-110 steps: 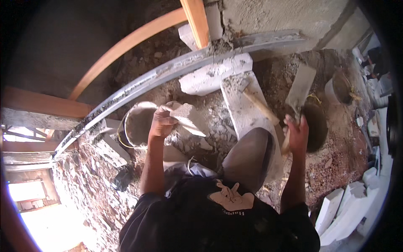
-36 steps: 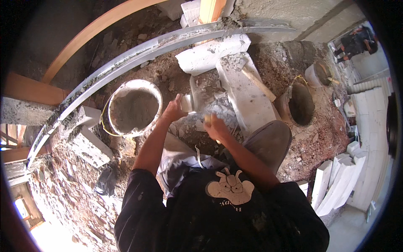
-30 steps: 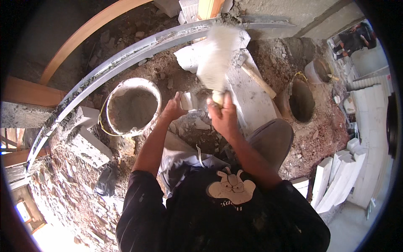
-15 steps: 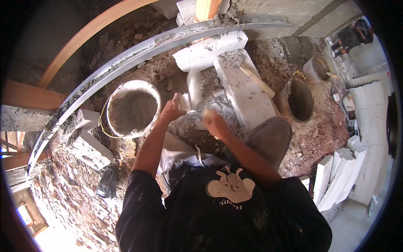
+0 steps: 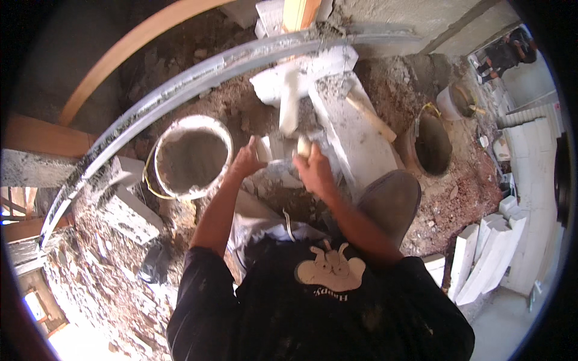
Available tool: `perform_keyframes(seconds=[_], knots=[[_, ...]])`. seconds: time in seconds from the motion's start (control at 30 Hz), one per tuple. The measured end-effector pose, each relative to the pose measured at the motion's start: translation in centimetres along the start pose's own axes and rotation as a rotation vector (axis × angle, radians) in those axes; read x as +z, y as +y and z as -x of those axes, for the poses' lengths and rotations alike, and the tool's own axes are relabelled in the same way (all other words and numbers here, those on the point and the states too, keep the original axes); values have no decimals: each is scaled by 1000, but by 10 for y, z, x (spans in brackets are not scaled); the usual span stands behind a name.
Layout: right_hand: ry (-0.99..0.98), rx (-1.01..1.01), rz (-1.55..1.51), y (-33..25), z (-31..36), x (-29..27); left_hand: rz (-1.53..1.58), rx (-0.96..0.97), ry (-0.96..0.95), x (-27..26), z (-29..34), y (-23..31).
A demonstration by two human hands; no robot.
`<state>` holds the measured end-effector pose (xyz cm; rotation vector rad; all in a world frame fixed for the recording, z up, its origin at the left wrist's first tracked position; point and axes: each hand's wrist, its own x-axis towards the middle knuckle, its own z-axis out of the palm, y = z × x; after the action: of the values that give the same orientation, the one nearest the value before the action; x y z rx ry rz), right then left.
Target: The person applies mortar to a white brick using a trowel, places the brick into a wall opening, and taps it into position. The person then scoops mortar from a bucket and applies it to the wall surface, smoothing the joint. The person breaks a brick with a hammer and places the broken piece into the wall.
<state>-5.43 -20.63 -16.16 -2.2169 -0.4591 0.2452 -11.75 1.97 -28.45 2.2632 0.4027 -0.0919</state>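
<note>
Beside the pale bucket (image 5: 198, 122), the left hand's grip (image 5: 245, 160) pinches a white block (image 5: 263, 150); the right hand's grip (image 5: 316, 171) encloses a trowel handle (image 5: 304, 146).

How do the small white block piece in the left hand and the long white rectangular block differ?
The small white block piece is far shorter than the long white rectangular block. The piece is held in the left hand; the long block lies with a wooden-handled tool on it. Both are white.
</note>
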Motion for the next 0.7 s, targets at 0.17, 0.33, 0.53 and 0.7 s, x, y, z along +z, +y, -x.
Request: perform_keyframes(seconds=[0.17, 0.33, 0.53, 0.7], knots=[[-118, -44, -93, 31, 12, 5, -15, -5, -38, -3, -10, 14], [-115, 29, 14, -2, -1, 0, -19, 26, 13, -2, 1, 7], [-443, 44, 259, 47, 14, 15, -14, -34, -56, -7, -6, 12], [-47, 50, 10, 32, 16, 28, 98, -19, 57, -4, 5, 14]])
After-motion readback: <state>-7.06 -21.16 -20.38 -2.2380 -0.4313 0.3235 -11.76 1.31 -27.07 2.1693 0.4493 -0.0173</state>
